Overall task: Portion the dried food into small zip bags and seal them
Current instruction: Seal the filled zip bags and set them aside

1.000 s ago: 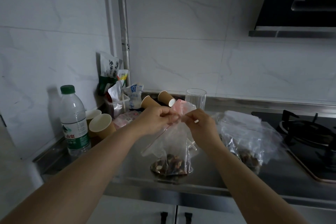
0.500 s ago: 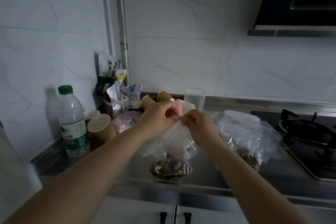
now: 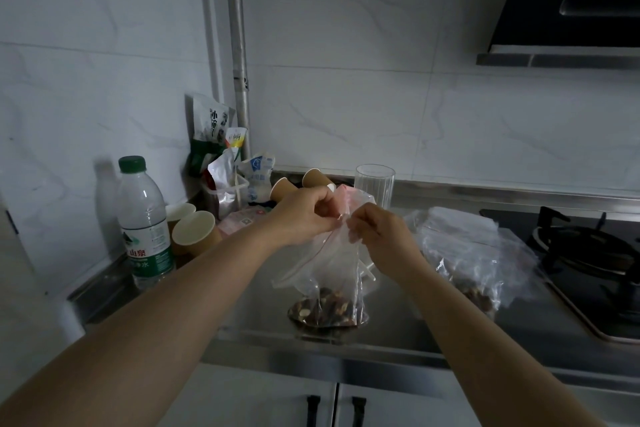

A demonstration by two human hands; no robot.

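A small clear zip bag (image 3: 332,263) stands on the steel counter (image 3: 408,319) at the centre, with brown dried food (image 3: 325,308) settled in its bottom. My left hand (image 3: 304,215) pinches the bag's top edge from the left. My right hand (image 3: 377,236) pinches the same top edge from the right, its fingertips almost touching the left hand's. The bag's pink-striped zip strip shows between and just behind the fingers. A larger clear bag (image 3: 460,253) holding more dried food lies to the right of my right wrist.
A water bottle (image 3: 145,222) and paper cups (image 3: 194,232) stand at the left, with snack packets (image 3: 214,135) in the corner. A clear glass (image 3: 374,184) stands behind the hands. A gas hob (image 3: 588,250) fills the right. Cabinet doors (image 3: 277,402) sit below the counter's front edge.
Both hands stay at the bag's top, with fingertips shifting slightly along the strip. The bag and its contents sit in the same spot.
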